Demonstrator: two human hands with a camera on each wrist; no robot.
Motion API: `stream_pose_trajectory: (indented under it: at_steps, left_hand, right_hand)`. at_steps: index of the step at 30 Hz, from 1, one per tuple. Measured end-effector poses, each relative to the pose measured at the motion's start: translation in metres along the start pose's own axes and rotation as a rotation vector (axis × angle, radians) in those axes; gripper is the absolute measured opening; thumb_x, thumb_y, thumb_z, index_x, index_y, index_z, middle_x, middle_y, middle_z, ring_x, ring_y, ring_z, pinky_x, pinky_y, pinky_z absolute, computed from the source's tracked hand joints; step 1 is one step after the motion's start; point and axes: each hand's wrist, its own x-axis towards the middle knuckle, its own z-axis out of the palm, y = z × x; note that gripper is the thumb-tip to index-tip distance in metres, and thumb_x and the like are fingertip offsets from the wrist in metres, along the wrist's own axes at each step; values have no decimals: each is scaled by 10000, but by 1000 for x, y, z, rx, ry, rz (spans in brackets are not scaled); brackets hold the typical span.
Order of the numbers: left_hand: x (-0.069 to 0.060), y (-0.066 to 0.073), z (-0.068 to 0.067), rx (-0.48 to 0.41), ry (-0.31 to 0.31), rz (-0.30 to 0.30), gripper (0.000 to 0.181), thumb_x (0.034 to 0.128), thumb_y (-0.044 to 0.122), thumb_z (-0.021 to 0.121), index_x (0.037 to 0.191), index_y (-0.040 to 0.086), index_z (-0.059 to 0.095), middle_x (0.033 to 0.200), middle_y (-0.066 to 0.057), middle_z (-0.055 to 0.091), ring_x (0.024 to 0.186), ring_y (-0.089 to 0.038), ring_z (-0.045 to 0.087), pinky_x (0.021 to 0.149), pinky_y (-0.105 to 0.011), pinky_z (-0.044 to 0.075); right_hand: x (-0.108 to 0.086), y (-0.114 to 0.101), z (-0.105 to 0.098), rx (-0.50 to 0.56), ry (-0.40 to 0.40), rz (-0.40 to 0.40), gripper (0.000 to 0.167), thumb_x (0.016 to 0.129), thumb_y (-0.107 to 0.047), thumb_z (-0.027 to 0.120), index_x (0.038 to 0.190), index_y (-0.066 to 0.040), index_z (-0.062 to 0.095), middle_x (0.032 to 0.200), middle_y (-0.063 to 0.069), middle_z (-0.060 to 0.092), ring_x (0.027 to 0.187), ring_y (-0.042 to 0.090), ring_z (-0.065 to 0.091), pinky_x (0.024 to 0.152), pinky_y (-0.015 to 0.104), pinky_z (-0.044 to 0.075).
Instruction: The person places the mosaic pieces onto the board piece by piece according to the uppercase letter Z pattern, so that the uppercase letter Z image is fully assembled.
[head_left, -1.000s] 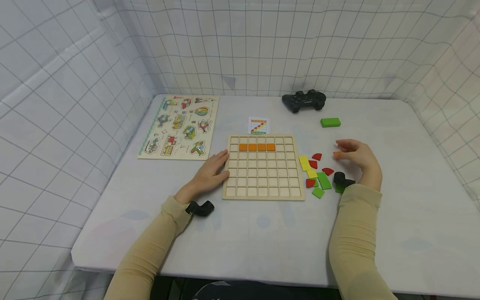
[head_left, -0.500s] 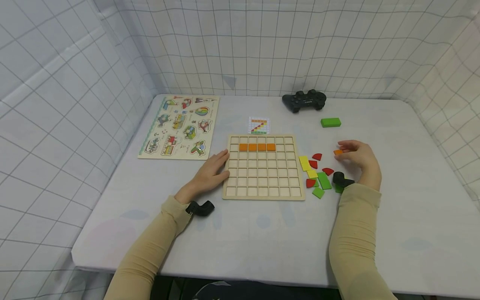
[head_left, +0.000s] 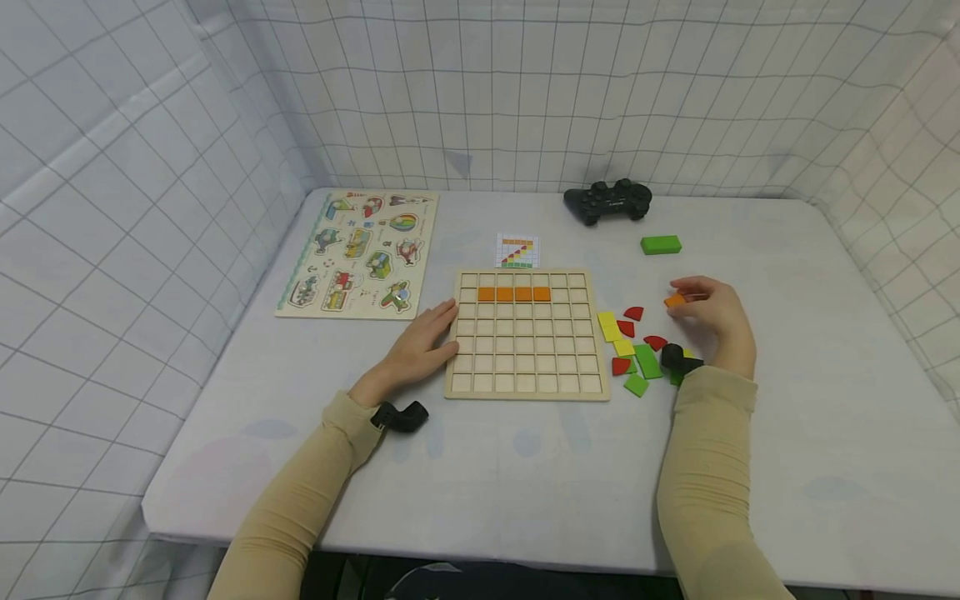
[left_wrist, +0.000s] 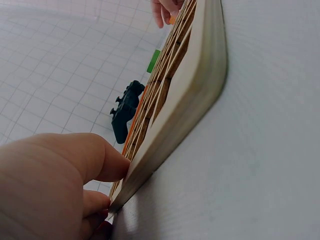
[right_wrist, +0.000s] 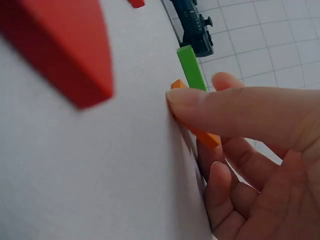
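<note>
A wooden grid board (head_left: 525,394) lies on the table, with a row of orange square tiles (head_left: 523,294) in its upper part. My left hand (head_left: 415,343) rests against the board's left edge, thumb and fingers touching its side in the left wrist view. To the right of the board, my right hand (head_left: 716,310) pinches an orange block (right_wrist: 204,136) between thumb and fingers, close above the tabletop. Red quarter-round blocks (head_left: 656,342), yellow blocks (head_left: 609,327) and green blocks (head_left: 648,362) lie loose between board and right hand, some partly hidden by the wrist camera.
Behind the board lies a small pattern card (head_left: 517,251). A black game controller (head_left: 608,202) sits at the back, with a green oblong block (head_left: 661,245) in front of it. A picture puzzle board (head_left: 357,254) lies at the back left. Gridded cloth walls surround the table.
My right hand has shifted slightly left and away from me, and the orange block between its fingers has tilted and shows more. The left hand stays put.
</note>
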Motion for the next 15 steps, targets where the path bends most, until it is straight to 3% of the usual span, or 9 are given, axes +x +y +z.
stream_pose_trajectory:
  at_steps: [9, 15]
  left_hand:
    - [1, 0, 0, 2, -2, -1, 613, 930, 195, 498, 1443, -61, 279, 1522, -175, 225, 1403, -295, 186, 1167, -371, 109]
    - [1, -1, 0, 1, -5, -2, 613, 932, 202, 494, 1445, -57, 277, 1525, -171, 221, 1404, -291, 182, 1167, -370, 104]
  right_hand:
    - [5, -3, 6, -24, 22, 0, 442, 876, -204, 662, 1261, -15, 552, 1218, 205, 510, 1099, 337, 422, 931, 407, 402]
    - [8, -21, 17, -51, -11, 16, 439, 881, -290, 649, 1220, -21, 577, 1202, 188, 544, 1083, 323, 431, 916, 410, 406]
